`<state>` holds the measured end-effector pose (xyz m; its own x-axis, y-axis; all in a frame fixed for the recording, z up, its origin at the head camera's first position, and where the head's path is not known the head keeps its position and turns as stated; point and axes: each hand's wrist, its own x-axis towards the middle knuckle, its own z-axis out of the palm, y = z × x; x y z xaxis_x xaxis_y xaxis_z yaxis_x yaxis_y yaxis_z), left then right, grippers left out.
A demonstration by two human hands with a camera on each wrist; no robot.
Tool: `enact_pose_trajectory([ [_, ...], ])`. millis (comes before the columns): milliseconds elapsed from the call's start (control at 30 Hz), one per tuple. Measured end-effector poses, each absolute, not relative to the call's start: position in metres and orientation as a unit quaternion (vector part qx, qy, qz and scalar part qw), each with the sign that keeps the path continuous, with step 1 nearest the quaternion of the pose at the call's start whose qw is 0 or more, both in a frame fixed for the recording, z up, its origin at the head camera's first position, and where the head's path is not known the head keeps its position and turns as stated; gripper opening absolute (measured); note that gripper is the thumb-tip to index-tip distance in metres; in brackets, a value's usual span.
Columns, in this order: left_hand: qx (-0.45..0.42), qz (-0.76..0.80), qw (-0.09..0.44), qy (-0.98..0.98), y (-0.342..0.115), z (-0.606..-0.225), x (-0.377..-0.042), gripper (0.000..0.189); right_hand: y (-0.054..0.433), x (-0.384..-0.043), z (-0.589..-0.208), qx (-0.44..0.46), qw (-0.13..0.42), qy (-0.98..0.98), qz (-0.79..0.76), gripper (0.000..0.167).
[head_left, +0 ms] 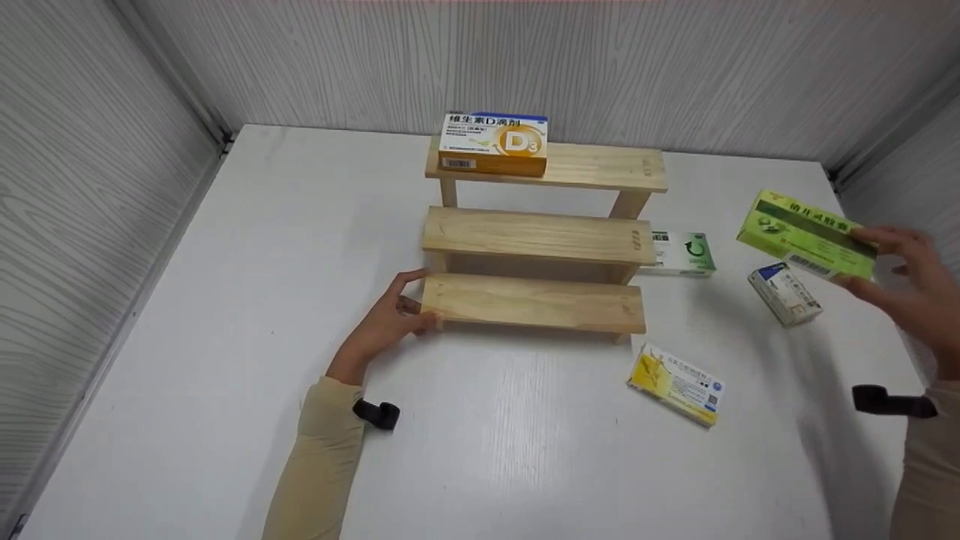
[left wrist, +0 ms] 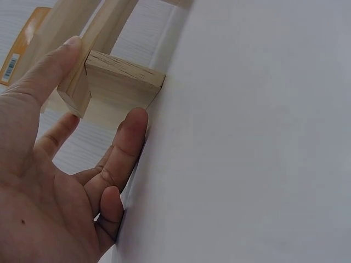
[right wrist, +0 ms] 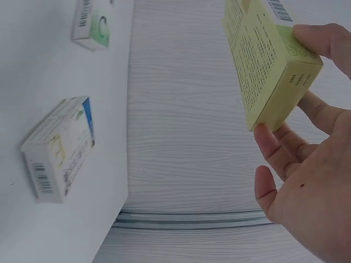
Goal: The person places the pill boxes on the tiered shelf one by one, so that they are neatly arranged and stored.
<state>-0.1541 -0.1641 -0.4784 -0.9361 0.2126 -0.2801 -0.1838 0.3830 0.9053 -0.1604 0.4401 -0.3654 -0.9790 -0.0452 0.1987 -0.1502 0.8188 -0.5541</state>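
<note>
A three-step wooden rack (head_left: pixel 532 301) stands mid-table. My left hand (head_left: pixel 390 319) grips the left end of its lowest step, thumb on the front edge and a finger at the back edge; in the left wrist view the thumb and fingers straddle the board's end (left wrist: pixel 74 93). Off to the right, my right hand (head_left: pixel 911 281) holds a green medicine box (head_left: pixel 808 234) by its right end, raised above the table. The right wrist view shows thumb and fingers pinching that box (right wrist: pixel 274 66). An orange-and-white vitamin D box (head_left: pixel 493 144) sits on the top step's left end.
Below the raised box lies a small white-and-blue box (head_left: pixel 787 294). A white-and-green box (head_left: pixel 682 253) lies beside the rack's right end, partly hidden behind it. Nearer the front is a yellow-and-white box (head_left: pixel 677 385). Grey wood-grain panels (head_left: pixel 360 67) enclose the white table (head_left: pixel 225 360).
</note>
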Motion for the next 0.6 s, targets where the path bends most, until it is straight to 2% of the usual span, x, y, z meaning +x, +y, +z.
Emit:
enact_pose_trajectory([
  [200, 0.018, 0.56, 0.172, 0.81, -0.164, -0.479, -0.154, 0.079, 0.425, -0.18, -0.345, 0.029, 0.11, -0.947, 0.3, 0.055],
  [600, 0.01, 0.549, 0.175, 0.817, -0.165, -0.478, -0.153, 0.08, 0.387, -0.216, -0.331, 0.064, 0.092, -0.937, 0.332, 0.054],
])
